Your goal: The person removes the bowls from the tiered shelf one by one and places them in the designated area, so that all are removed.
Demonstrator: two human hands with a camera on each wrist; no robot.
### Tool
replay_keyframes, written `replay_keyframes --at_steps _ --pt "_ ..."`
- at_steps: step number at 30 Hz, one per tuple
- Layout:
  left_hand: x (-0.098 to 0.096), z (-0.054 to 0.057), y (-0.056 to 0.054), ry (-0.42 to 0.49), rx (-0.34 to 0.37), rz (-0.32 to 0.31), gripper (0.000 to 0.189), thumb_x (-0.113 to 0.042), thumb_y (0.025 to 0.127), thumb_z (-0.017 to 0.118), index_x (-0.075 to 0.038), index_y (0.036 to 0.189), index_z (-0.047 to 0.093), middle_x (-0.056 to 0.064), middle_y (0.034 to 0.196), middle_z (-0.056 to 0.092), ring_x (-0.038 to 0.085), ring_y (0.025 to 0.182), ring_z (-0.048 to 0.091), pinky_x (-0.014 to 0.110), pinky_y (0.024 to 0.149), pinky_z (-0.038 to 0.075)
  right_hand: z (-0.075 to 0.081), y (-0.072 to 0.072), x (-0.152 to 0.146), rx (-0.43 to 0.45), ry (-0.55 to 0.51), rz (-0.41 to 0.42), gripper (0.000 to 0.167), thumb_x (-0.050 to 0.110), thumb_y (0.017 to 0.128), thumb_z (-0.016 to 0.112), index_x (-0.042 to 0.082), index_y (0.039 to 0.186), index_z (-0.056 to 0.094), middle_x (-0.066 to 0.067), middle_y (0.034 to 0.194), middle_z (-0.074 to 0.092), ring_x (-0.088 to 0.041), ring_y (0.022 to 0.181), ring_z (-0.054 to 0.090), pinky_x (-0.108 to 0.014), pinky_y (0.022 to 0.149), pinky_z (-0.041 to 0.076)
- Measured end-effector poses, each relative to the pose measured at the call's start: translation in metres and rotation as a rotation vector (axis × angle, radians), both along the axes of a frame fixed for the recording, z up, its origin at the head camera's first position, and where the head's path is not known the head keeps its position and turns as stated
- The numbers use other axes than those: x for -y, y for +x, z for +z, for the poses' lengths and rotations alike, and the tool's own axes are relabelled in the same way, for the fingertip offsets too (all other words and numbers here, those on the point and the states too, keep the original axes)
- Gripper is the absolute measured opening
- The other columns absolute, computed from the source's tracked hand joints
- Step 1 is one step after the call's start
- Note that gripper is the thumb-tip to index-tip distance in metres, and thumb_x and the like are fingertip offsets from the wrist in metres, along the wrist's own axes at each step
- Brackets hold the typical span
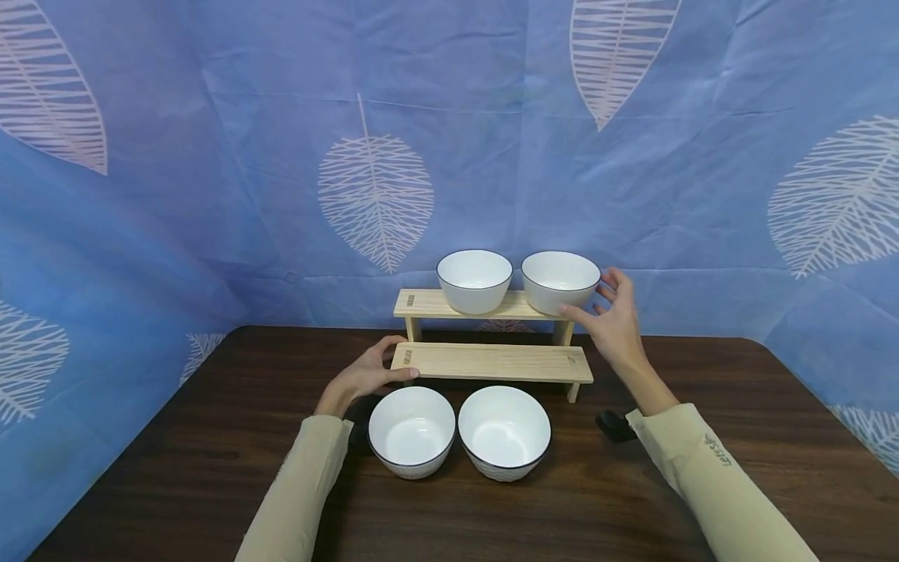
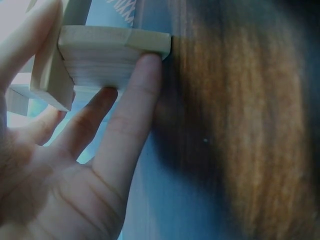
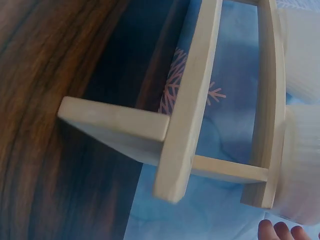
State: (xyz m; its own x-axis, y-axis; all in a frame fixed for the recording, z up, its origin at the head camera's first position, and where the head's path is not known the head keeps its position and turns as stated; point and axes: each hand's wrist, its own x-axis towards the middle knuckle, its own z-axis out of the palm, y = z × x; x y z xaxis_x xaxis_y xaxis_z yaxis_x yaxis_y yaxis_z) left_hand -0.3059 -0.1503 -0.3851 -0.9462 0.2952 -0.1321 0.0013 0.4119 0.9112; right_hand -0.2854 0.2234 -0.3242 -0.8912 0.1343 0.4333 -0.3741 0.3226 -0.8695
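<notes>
From the head view I see my left hand (image 1: 367, 373) resting straight fingers on the left end of the wooden two-step rack (image 1: 492, 361) on the bench (image 1: 211, 468), while my right hand (image 1: 612, 318), fingers spread, touches the right white bowl (image 1: 559, 281) on the top step. At the left wrist, fingers (image 2: 132, 110) press the rack's corner (image 2: 112, 47). At the right wrist, fingertips (image 3: 280, 231) sit just below the bowl (image 3: 300, 165).

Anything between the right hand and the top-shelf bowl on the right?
Nothing visible. The right hand is open beside the white bowl on the right of the top shelf, fingers spread at its rim and wall with no object between. The neighbouring white bowl sits on the far side, out of the way.
</notes>
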Motion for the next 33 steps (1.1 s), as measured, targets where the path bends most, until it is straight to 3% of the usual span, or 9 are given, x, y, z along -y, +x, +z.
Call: replay_keyframes --at_steps 9,18,33 --pt "0.0 -0.002 -0.001 -0.012 -0.012 -0.002 0.079 -0.017 0.093 0.076 -0.003 0.155 0.03 0.029 0.15 0.04 0.042 0.121 0.057 0.058 0.093 0.051 0.001 -0.012 0.005 -0.004 0.017 0.04 0.108 0.013 0.086 0.077 0.002 0.161 0.0 -0.03 0.162 0.008 -0.05 0.147 0.018 -0.063 0.114 0.026" --pt "0.001 -0.003 -0.002 -0.014 -0.018 0.002 0.077 -0.018 0.092 0.077 -0.004 0.154 0.033 0.029 0.149 0.042 0.043 0.123 0.056 0.06 0.093 0.051 0.003 -0.026 0.003 0.033 0.098 0.049 0.114 0.016 0.085 0.08 0.005 0.162 -0.003 -0.031 0.159 0.017 -0.049 0.141 0.028 -0.062 0.11 0.029" --pt "0.002 -0.004 -0.003 -0.018 -0.034 -0.008 0.075 -0.017 0.092 0.076 -0.004 0.153 0.034 0.029 0.147 0.044 0.043 0.121 0.057 0.061 0.093 0.05 -0.001 -0.037 0.007 -0.042 0.023 0.079 0.115 0.007 0.081 0.082 0.009 0.163 0.002 -0.029 0.157 0.022 -0.047 0.138 0.033 -0.06 0.109 0.031"
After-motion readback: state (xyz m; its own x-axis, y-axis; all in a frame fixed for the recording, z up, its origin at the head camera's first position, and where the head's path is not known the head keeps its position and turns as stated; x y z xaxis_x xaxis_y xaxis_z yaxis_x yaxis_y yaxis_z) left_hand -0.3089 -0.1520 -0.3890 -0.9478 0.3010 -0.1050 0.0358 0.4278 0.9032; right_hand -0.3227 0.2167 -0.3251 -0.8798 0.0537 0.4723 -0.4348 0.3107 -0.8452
